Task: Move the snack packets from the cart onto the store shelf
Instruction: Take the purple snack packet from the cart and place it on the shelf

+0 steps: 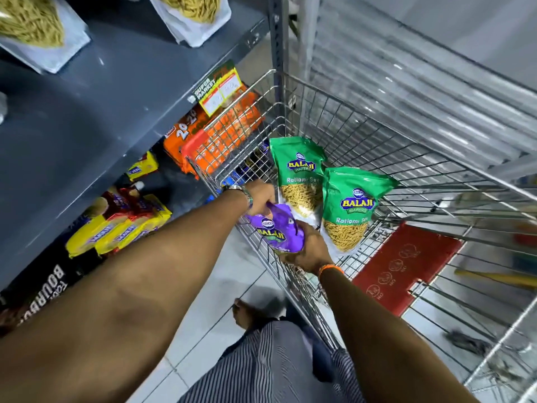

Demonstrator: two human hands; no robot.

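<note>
Fingers of both hands close on one purple packet [277, 231] held just above the near rim of a wire cart [377, 146]. Left hand [260, 199], with a watch at the wrist, pinches the packet's upper edge from above, its fingertips hidden behind the foil. Right hand [308, 251], with an orange band at the wrist, cups the lower end from below, thumb pressed on the front. Two green packets [302, 175] of yellow sev stand leaning inside the cart, just beyond the purple one, the nearer [348, 210] overlapping the farther and almost touching the right hand. A grey shelf [101, 106] runs along the left, with two clear sev bags [32, 24] near its back. Below it sit yellow and orange biscuit packs [122, 228].
</note>
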